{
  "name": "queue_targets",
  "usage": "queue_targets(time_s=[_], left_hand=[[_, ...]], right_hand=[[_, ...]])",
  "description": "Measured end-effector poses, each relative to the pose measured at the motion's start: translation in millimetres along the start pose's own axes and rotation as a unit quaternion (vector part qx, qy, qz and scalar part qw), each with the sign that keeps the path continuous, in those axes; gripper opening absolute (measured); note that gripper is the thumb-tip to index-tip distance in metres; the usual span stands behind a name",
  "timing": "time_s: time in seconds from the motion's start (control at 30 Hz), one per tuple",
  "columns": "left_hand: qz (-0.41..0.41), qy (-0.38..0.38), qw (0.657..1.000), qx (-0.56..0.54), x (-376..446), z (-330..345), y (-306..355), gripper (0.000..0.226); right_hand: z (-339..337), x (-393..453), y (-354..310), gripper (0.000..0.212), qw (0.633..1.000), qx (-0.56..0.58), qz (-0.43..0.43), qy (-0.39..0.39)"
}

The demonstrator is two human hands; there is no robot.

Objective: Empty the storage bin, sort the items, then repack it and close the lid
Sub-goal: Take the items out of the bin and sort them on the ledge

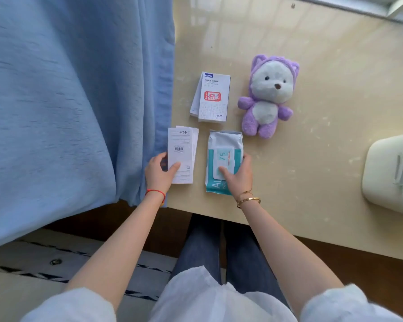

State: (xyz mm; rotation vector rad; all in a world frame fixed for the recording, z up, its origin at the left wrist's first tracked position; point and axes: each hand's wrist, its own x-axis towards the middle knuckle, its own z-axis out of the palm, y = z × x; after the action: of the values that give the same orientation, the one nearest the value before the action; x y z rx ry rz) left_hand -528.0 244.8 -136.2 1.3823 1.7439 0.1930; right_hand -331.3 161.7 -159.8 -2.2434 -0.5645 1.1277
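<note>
boxes point(211, 98) left of plush toy point(268, 96)

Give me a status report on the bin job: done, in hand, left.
Done, apparently: items lie out on the table, the plush toy and printed boxes behind. In hand: sorting; the left hand grips the white boxes, the right hand grips the wipes pack. Left: repacking the bin, right edge, and closing it.
</note>
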Motion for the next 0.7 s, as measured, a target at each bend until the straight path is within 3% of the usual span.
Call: queue_targets(time_s=[0.13, 0.23, 0.43, 0.7], left_hand=[[0.025, -0.01, 1.0, 0.01, -7, -10, 5, 0.05], [0.07, -0.001, 0.995, 0.064, -20, -22, 15, 0.044], [0.185, -0.011, 0.972, 0.145, -61, -46, 40, 0.034], [0.313, -0.024, 0.927, 0.205, -136, -37, 92, 0.031]], right_hand=[[-12, 0, -1, 0.062, 0.987, -0.146, -0.056, 0.026], [-34, -11, -2, 0.049, 0.963, -0.24, -0.117, 0.041], [-96, -61, 4, 0.042, 0.935, -0.257, -0.222, 0.101], [-185, -135, 43, 0.041, 0.923, -0.244, -0.255, 0.151]])
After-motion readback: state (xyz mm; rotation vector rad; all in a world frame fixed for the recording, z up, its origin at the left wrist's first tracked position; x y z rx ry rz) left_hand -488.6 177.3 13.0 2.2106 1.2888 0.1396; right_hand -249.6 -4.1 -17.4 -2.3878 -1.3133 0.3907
